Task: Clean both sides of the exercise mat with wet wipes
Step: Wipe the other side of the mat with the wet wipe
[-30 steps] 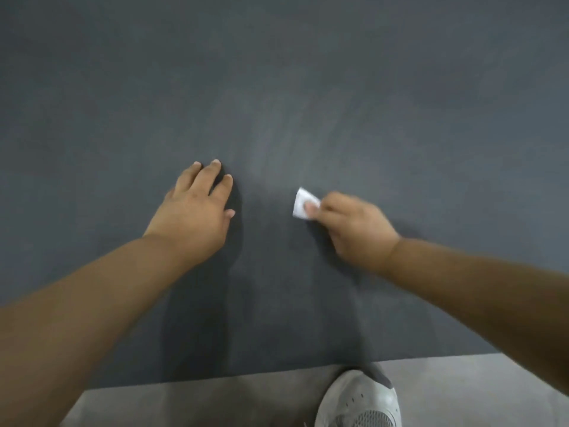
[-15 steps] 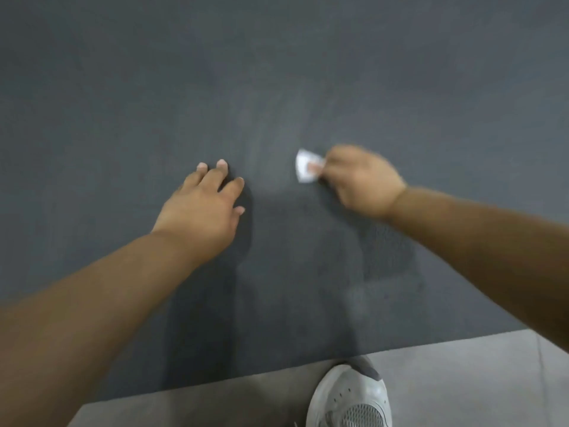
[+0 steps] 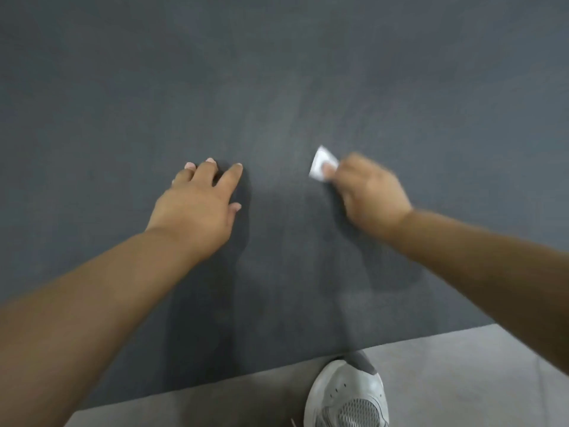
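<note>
One mat (image 3: 277, 72); one wipe (image 3: 319, 161) in right hand (image 3: 372, 192).

Exercise mat (image 3: 277, 87), upper and middle frame: dark grey, matt, finely grained rubber- or foam-like surface, with a faint paler streaked sheen near centre. Wet wipe (image 3: 320, 161), right of centre: white, thin, soft cloth- or paper-like sheet, folded small, matt. Floor (image 3: 462, 380), lower right: pale grey, smooth, matt; shoe (image 3: 348, 392), bottom edge: pale grey smooth synthetic panels with small perforations, open mesh insert, darker toe cap.
</note>
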Motion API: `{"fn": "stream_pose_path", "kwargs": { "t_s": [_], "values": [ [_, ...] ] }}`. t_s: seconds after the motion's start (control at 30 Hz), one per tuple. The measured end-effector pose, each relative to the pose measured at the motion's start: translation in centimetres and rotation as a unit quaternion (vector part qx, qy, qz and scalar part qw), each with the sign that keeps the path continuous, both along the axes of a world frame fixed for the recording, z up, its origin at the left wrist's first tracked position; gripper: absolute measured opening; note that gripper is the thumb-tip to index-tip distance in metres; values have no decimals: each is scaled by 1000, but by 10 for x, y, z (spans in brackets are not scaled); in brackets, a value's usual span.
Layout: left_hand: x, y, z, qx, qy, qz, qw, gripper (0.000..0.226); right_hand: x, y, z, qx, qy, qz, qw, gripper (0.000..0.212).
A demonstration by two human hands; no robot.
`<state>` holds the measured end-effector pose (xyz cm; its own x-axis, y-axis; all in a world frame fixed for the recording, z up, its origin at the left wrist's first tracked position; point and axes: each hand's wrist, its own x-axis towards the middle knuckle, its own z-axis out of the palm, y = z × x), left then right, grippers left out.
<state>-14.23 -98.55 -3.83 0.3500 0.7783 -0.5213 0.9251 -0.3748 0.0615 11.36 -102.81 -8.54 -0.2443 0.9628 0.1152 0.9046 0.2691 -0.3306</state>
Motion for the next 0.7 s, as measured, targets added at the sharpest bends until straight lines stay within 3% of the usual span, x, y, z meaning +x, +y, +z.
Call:
{"fn": "stream_pose_path", "kwargs": {
  "t_s": [0.1, 0.2, 0.33, 0.4, 0.5, 0.6, 0.7],
  "values": [
    [10, -3, 1, 16, 27, 0, 1000, 57, -18, -74, 1, -63, 48, 146, 986, 28],
    [17, -6, -1, 28, -8, 11, 1000, 56, -19, -124, 3, -120, 21, 268, 956, 33],
    [27, -11, -6, 5, -51, -8, 999, 59, -8, -115, 1, -90, 8, 372, 924, 28],
    [31, -11, -6, 0, -47, -25, 999, 61, 3, -86, 0, -65, 18, 366, 928, 25],
    [34, -8, -4, 1, -32, -27, 999, 68, 26, -25, 3, -48, 41, 225, 972, 22],
    [36, -4, -3, -7, -34, -12, 999, 73, 60, 40, 7, 23, -13, 16, 1000, 34],
    [39, 0, -3, -28, -15, -25, 999, 71, 107, 88, 9, -35, -45, -269, 961, 31]
  ]
}}
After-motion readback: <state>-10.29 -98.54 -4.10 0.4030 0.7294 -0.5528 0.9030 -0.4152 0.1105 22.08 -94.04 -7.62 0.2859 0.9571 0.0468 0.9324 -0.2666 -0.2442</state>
